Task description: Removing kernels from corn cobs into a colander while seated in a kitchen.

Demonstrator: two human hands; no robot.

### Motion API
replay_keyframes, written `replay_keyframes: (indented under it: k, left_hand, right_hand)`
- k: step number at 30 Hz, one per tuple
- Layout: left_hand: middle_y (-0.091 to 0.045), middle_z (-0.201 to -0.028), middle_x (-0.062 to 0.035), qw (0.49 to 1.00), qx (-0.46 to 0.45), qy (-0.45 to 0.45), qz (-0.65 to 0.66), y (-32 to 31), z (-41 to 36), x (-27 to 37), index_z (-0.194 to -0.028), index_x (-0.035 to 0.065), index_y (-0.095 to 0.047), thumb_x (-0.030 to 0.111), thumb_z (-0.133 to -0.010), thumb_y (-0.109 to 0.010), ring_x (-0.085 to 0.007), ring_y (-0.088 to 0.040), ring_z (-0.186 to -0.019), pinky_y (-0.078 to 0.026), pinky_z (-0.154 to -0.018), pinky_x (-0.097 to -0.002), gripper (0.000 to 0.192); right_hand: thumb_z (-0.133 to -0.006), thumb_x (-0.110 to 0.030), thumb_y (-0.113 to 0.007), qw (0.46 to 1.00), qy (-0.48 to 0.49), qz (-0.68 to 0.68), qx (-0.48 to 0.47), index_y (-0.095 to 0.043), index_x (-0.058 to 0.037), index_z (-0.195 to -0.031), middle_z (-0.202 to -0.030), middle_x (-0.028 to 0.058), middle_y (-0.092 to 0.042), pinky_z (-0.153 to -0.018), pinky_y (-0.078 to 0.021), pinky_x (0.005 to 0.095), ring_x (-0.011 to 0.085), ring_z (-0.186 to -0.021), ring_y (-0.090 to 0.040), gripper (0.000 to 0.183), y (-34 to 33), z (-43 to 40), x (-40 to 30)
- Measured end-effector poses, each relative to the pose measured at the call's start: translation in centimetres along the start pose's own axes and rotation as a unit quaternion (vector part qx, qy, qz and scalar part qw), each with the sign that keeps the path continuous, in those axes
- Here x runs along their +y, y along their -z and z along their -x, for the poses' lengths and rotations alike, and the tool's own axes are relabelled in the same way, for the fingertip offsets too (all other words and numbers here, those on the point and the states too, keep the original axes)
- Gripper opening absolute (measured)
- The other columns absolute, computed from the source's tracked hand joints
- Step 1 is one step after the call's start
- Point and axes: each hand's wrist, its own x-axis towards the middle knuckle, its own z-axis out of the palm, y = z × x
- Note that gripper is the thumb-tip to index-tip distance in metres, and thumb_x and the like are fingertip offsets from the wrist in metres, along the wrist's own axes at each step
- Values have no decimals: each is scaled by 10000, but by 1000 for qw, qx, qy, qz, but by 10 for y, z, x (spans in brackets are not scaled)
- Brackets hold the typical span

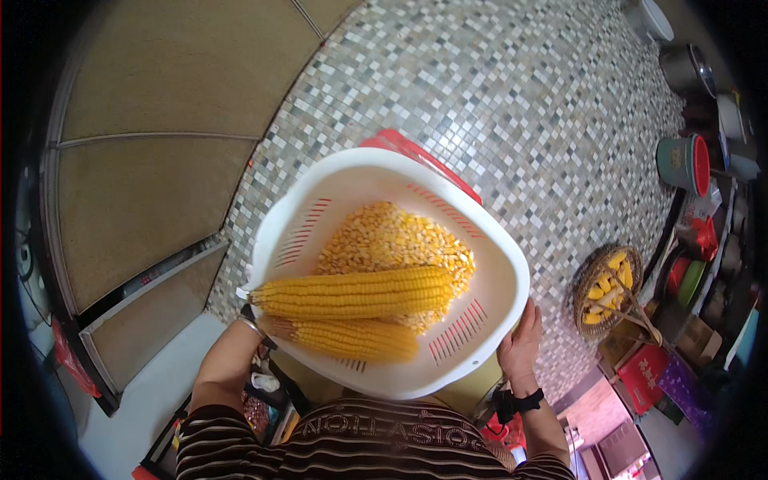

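Note:
A white plastic colander basket [498, 282] is in front of my body, with red showing through its slots. Inside lies a heap of loose corn kernels [390, 240]. Two yellow corn cobs rest along the near left side: the upper cob [360, 292] lies partly over the kernels, the lower cob [360, 339] closer to me. My right hand [521, 345] presses against the basket's outer right side, fingers along the wall. At the left rim, my left hand [251, 321] holds the basket from the side and below; its fingers are hidden behind the wall.
Red plastic [420, 159] juts out behind the far rim. Mosaic tile floor [510, 90] spreads beyond. On the right are a wicker basket [609, 294] of corn cobs, a green bucket [683, 163] and a metal pot [687, 71]. Brown cabinet doors [150, 198] stand left.

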Motion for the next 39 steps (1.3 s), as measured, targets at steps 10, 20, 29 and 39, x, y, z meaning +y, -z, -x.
replay_keyframes:
  k: [10, 20, 29, 39]
  left_hand:
    - [-611, -859, -175, 993, 114, 4, -40, 0, 15, 0, -868, 58, -605, 344, -763, -534, -352, -586, -807, -465, -694, -431, 313]
    - [-563, -1089, -231, 960, 185, 148, 148, -50, 78, -79, -1128, -11, -520, 668, -758, -412, -353, -536, -1031, -408, -880, -412, 781]
    - [-610, -778, -169, 974, 63, -44, 214, -125, 76, -122, -840, -2, -611, 484, -798, -476, -302, -568, -700, -434, -657, -418, 506]
    - [-610, -889, -193, 881, 451, 57, 134, 71, 198, -98, -938, 24, -594, 361, -755, -576, -339, -591, -829, -468, -707, -408, 385]
  right_hand:
    - [-820, -388, -514, 993, 46, 8, 106, -331, 34, -1259, -1093, 296, -462, -865, -365, 477, 445, -1022, -440, 636, -10, 5, -13]
    - [-822, -494, -500, 999, -18, 30, 6, -319, 55, -1293, -1133, 328, -478, -884, -377, 488, 453, -1034, -470, 746, 7, 10, -33]
    - [-822, -481, -507, 987, 144, -63, 12, -354, 48, -1268, -1100, 290, -519, -886, -387, 460, 423, -1025, -488, 709, -17, -8, -7]
    - [-844, -480, -453, 989, 147, -33, 9, -521, -17, -1135, -1059, 286, -540, -830, -407, 433, 367, -978, -535, 552, 2, 0, -39]
